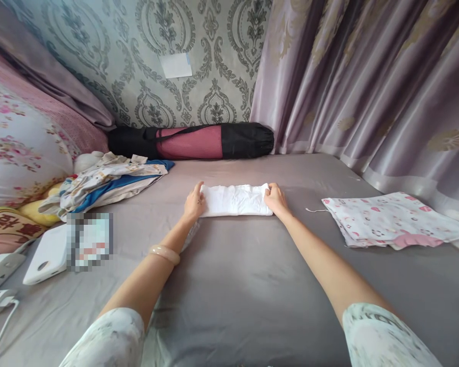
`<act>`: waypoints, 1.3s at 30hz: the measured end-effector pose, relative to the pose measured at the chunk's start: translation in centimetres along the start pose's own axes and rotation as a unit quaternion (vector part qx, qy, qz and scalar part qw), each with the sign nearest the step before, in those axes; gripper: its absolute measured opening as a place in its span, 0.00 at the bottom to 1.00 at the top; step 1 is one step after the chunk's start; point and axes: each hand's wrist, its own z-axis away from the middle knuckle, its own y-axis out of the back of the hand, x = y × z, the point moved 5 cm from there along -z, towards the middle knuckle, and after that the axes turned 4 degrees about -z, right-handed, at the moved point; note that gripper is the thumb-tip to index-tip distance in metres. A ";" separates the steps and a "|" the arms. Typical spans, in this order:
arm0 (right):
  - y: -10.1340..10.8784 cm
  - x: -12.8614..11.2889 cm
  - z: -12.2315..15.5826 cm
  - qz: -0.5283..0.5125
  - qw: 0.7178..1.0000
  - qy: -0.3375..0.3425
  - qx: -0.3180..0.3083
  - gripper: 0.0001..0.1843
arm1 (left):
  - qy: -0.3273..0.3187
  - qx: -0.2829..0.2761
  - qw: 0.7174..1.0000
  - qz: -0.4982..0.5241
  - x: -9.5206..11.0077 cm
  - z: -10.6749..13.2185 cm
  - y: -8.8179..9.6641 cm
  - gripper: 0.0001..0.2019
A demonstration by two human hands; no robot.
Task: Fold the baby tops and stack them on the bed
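A white cloth (pixel 235 200), folded into a long flat strip, lies in front of me on the grey bed sheet (pixel 245 285). My left hand (pixel 195 202) grips its left end, thumb towards the top corner. At the right end my right hand (pixel 277 199) pinches the upper corner, with the fingers curled round the edge. The cloth is stretched level between both hands, a little wrinkled on its surface. What kind of garment or towel it is cannot be made out. A pale bangle (pixel 164 254) sits on my left forearm.
Right of me lies a folded white cloth with pink prints (pixel 390 219). A clothes pile (pixel 107 178), a white box-shaped device (pixel 48 255), a power strip (pixel 2 270) and a floral pillow (pixel 23 148) are on the left. A black and pink rolled bag (pixel 191 141) lies along the wall.
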 end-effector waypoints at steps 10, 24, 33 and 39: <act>-0.1 -0.9 1.3 0.088 0.996 -0.002 0.007 0.19 | 0.022 -0.010 0.995 -0.101 0.5 0.2 -0.2 0.27; -2.7 -9.0 5.6 0.127 0.934 0.326 -0.068 0.29 | -0.189 -0.013 0.963 -0.191 7.5 2.5 -1.5 0.23; -5.7 -9.0 4.9 0.141 0.919 0.321 -0.179 0.33 | -0.163 -0.116 0.958 -0.206 7.1 1.8 -3.9 0.26; -5.8 -8.1 4.0 0.137 0.929 0.308 -0.155 0.32 | -0.130 -0.124 0.963 -0.202 6.1 1.3 -4.6 0.30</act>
